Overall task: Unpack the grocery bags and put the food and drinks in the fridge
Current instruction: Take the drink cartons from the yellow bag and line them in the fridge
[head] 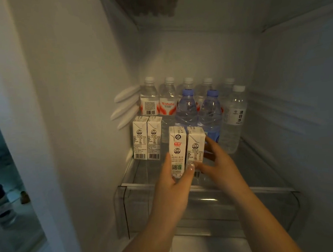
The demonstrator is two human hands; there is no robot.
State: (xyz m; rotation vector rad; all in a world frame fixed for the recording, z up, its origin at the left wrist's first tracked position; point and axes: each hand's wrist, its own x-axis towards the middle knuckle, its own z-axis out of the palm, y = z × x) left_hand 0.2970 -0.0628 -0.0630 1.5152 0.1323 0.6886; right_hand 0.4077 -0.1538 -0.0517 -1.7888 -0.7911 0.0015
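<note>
We were stocking the fridge shelf (137, 177) with 2 milk cartons: our left hand (172, 185) gripped one carton (177, 148), our right hand (217, 161) curled around the other carton (195, 145), in front of the bottles (187, 109). Next, we judged, they needed setting down beside the 2 shelved cartons (146, 140).
</note>
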